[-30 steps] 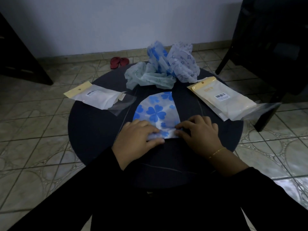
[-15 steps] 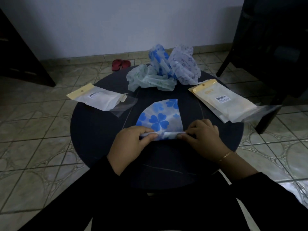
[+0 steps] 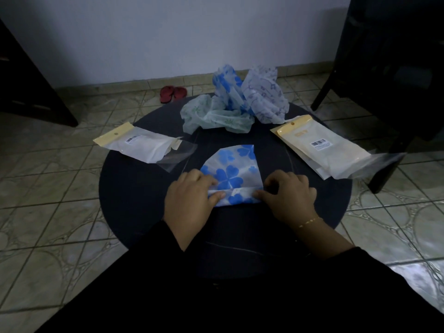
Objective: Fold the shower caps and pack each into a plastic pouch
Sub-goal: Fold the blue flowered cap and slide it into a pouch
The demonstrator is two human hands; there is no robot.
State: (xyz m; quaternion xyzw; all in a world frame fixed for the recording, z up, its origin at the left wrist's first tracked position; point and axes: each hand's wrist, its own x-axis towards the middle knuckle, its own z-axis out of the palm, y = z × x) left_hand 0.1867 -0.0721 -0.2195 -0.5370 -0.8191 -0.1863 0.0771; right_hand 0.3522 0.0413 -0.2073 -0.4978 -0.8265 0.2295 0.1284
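Note:
A white shower cap with blue clover prints (image 3: 231, 168) lies folded into a fan shape in the middle of the round dark table (image 3: 134, 188). Its near edge is turned over into a flat strip. My left hand (image 3: 189, 200) pinches the strip's left end and my right hand (image 3: 287, 195) pinches its right end. A pile of unfolded caps (image 3: 236, 104), green, blue and pale purple, sits at the table's far side. One plastic pouch (image 3: 141, 145) lies at the left, and a stack of pouches (image 3: 324, 147) at the right.
Dark furniture stands at the far right (image 3: 394, 68) and far left (image 3: 26, 80). A pair of red slippers (image 3: 173, 93) lies on the tiled floor beyond the table. The right pouches overhang the table's edge.
Both hands rolled the cap's near edge over away from me, so the folded strip now lies flat on the cap. The hands have moved slightly apart.

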